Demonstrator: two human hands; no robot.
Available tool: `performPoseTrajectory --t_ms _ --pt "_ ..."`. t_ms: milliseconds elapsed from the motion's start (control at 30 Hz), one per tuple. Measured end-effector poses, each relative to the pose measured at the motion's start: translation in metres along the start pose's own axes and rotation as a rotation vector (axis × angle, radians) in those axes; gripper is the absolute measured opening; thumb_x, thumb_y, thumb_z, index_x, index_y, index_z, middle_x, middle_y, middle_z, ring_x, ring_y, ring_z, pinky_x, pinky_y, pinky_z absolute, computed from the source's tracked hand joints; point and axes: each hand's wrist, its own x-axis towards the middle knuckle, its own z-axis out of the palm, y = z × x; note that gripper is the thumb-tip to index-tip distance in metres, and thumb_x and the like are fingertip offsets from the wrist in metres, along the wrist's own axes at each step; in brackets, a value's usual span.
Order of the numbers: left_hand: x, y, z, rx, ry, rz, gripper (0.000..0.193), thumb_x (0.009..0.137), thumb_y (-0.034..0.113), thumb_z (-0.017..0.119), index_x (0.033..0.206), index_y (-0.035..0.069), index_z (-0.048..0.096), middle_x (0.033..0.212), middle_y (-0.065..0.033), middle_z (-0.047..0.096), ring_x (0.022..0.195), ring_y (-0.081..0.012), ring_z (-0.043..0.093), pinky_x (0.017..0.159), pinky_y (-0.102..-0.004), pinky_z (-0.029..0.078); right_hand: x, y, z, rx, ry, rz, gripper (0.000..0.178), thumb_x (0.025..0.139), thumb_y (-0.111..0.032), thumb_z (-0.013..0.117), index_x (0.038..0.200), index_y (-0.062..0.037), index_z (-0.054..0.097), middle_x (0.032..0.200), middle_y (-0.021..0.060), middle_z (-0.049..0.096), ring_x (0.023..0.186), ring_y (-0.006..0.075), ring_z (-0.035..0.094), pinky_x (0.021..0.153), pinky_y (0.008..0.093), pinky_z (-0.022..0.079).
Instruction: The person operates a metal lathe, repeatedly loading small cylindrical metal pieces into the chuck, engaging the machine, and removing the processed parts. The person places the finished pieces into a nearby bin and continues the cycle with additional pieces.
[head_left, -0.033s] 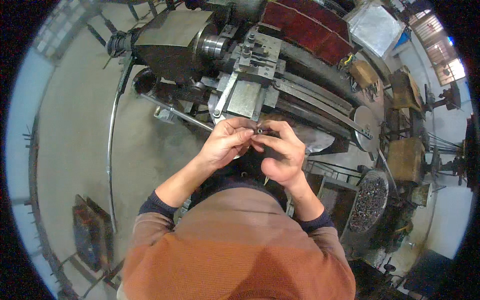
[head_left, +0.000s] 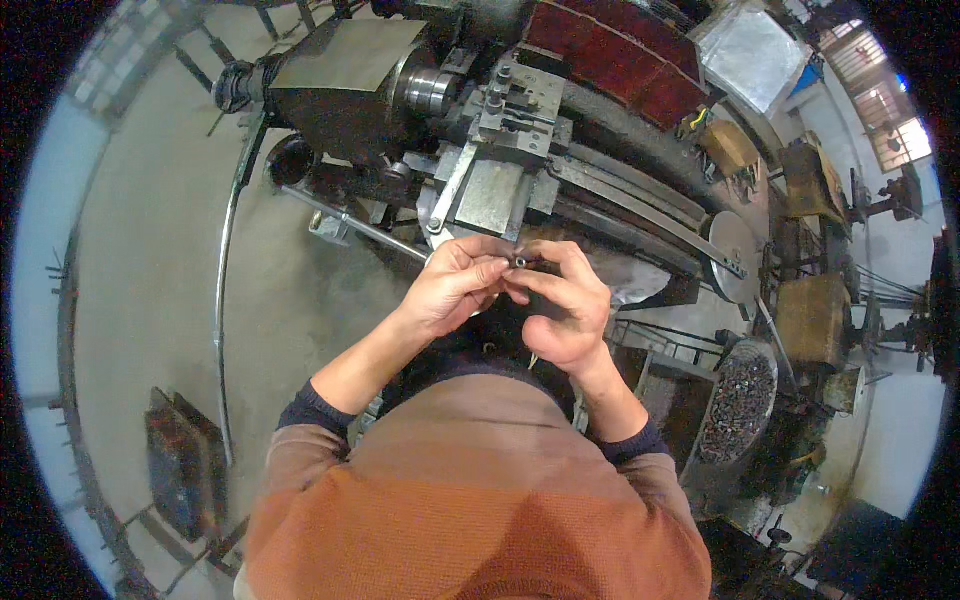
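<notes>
Part (head_left: 520, 261) small, dark, metal | pinched between both hands' fingers (head_left: 497, 268)

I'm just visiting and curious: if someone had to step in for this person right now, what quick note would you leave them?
Left hand: fingers closed on one end of a small dark metal part, held in front of the chest.
Right hand: fingertips pinching the same part from the other side.
The part is in the air above the lathe, not mounted on it.
A pan of metal pieces sits on the right.
Done: the part is in hand. Left: it is not yet set down or fitted anywhere; what kind of part it is, is too small to tell.
</notes>
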Motion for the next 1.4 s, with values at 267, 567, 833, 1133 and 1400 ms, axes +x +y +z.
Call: performPoseTrajectory --t_ms 267,567,833,1133,1400 --pt "0.004 -0.011 -0.007 -0.132 -0.109 0.006 0.022 0.085 0.01 0.056 0.104 -0.002 0.056 0.103 -0.0145 0.059 0.087 -0.0258 0.06 0.079 -0.0389 0.051 -0.003 0.002 0.0 -0.005 0.002 -0.013 0.04 0.05 -0.013 0.055 0.087 -0.0016 0.065 0.095 0.0179 0.057 0.084 0.0324 0.055 0.075 0.0358 0.046" --pt "0.006 -0.012 -0.007 -0.125 -0.085 0.013 0.022 0.084 0.01 0.056 0.104 -0.001 0.055 0.103 -0.0134 0.059 0.088 -0.0245 0.06 0.079 -0.0402 0.05 -0.005 0.009 0.002 0.03 0.007 -0.003 0.036 0.057 -0.02 0.056 0.086 -0.0017 0.065 0.096 0.0174 0.057 0.085 0.0312 0.055 0.073 0.0347 0.045" --pt "0.01 -0.011 -0.009 -0.094 -0.081 0.003 0.02 0.085 0.008 0.055 0.103 -0.002 0.055 0.103 -0.0144 0.059 0.086 -0.0261 0.061 0.077 -0.0372 0.051 -0.006 0.017 0.0 0.136 0.003 0.089 0.037 0.061 -0.026 0.058 0.087 -0.0017 0.065 0.095 0.0165 0.058 0.084 0.0302 0.056 0.074 0.0343 0.045" --pt "0.016 -0.012 -0.01 0.027 -0.022 -0.01 0.033 0.085 0.018 0.057 0.107 -0.005 0.05 0.091 -0.0155 0.06 0.079 -0.0249 0.062 0.07 -0.0329 0.051 -0.005 0.025 0.0 0.207 0.005 0.158 0.037 0.063 -0.028 0.061 0.089 -0.0022 0.066 0.094 0.0162 0.058 0.083 0.0271 0.057 0.073 0.0317 0.044" --pt "0.022 -0.011 -0.017 -0.001 -0.005 -0.046 0.025 0.086 0.012 0.054 0.102 -0.006 0.051 0.09 -0.0166 0.061 0.08 -0.0256 0.063 0.074 -0.0341 0.052 0.007 0.033 -0.005 0.18 -0.024 0.165 0.034 0.06 -0.022 0.06 0.087 -0.0024 0.067 0.092 0.0151 0.057 0.082 0.0257 0.057 0.073 0.0305 0.045"
